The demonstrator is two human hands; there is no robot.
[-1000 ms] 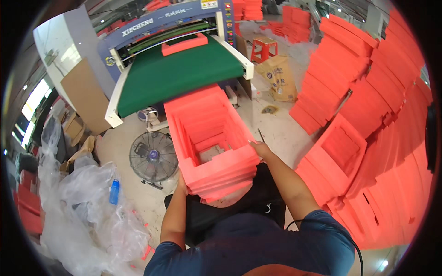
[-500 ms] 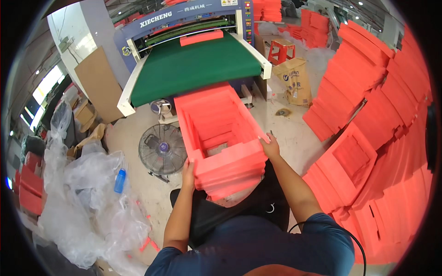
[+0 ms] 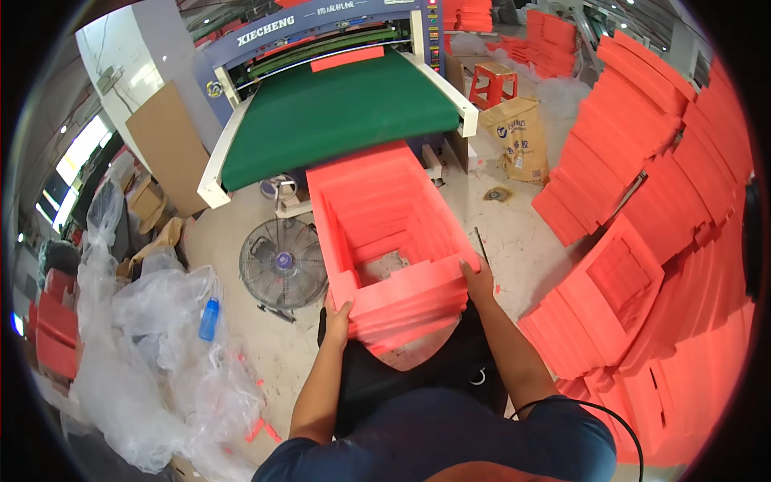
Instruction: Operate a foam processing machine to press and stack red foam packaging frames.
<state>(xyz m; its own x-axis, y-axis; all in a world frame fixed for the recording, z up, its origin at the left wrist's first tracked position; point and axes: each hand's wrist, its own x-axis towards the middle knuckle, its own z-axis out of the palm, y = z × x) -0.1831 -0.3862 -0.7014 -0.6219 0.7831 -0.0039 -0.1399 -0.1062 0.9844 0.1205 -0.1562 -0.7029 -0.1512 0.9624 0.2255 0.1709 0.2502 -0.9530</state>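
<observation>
In front of me, below the end of a machine's green conveyor belt (image 3: 345,112), stands a stack of red foam frames (image 3: 401,293). The frames are rectangular with open middles, and the floor shows through the opening. My left hand (image 3: 337,323) grips the near left corner of the stack, thumb up along its side. At the near right corner my right hand (image 3: 479,281) holds on, with some fingers hidden behind the foam. A thin red foam strip (image 3: 348,59) lies far up the belt, by the machine's mouth.
A floor fan (image 3: 283,261) stands left of the stack. Crumpled clear plastic sheeting (image 3: 152,361) with a blue bottle (image 3: 209,319) spreads at left. Tall piles of red foam (image 3: 618,136) and another hollow foam stack (image 3: 602,297) line the right. Behind are a paper sack (image 3: 520,140) and a red stool (image 3: 492,84).
My left hand has shifted slightly right along the near corner, its thumb now showing against the foam. My right hand sits slightly lower. The stack has moved slightly right.
</observation>
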